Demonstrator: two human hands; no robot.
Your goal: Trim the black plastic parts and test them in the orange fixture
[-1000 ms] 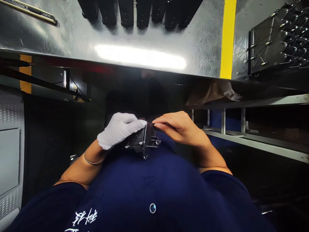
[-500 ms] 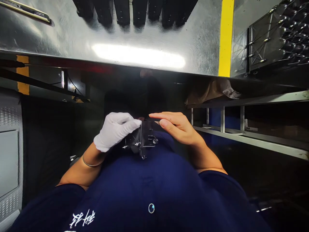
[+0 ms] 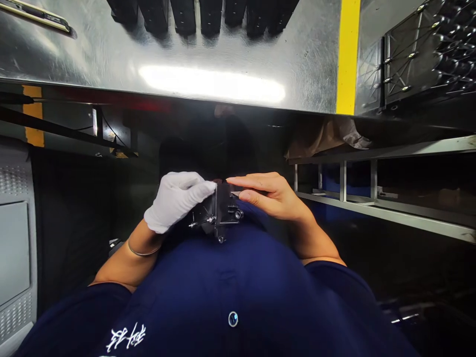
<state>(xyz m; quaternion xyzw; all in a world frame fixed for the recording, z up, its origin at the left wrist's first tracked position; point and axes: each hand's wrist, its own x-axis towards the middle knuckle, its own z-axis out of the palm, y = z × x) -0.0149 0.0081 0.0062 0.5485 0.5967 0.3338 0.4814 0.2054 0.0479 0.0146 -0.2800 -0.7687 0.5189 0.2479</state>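
Now bare right hand (image 3: 277, 196), index extended, grips thin pointed sliver (image 3: 235, 193) beside black plastic part (image 3: 223, 204) pinched in white-gloved left hand (image 3: 174, 201).

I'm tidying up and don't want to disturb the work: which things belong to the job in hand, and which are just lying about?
In the job:
- black part, in the gloved left hand
- thin pointed piece, in the bare right hand

Lying about, seemingly:
- slim tool
- row of black pieces
- brown wrapping
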